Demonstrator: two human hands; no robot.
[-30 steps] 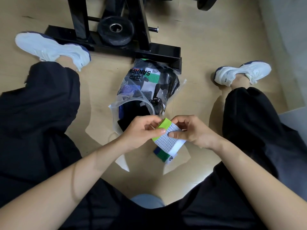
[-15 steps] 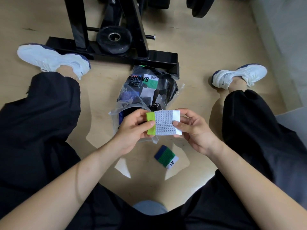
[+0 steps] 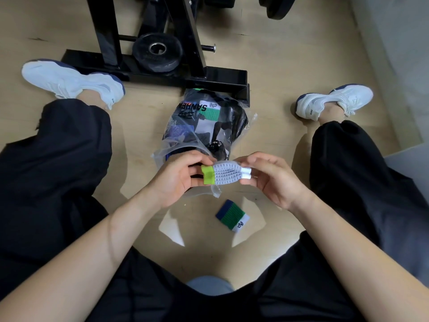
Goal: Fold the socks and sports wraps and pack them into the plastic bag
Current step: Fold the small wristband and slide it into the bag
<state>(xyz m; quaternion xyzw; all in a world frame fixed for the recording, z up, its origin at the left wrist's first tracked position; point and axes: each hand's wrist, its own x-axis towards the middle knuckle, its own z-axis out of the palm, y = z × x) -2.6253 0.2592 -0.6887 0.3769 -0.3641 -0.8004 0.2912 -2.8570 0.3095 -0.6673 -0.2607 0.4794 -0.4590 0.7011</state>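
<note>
Narrower than before, the grey wrap (image 3: 226, 175) is pinched by left hand (image 3: 177, 182) and right hand (image 3: 272, 180), hiding the plastic bag (image 3: 209, 123) mouth.

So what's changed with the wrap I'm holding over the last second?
The grey wrap rose, turned level, and is now doubled over lengthwise. The left hand still pinches its green end, the right hand its white end. The blue-and-green wrap on the floor and the plastic bag stayed put.

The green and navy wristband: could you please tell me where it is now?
In the head view, the wristband lies on the floor right of centre, nearer the person than the plastic bag and right hand.
</note>
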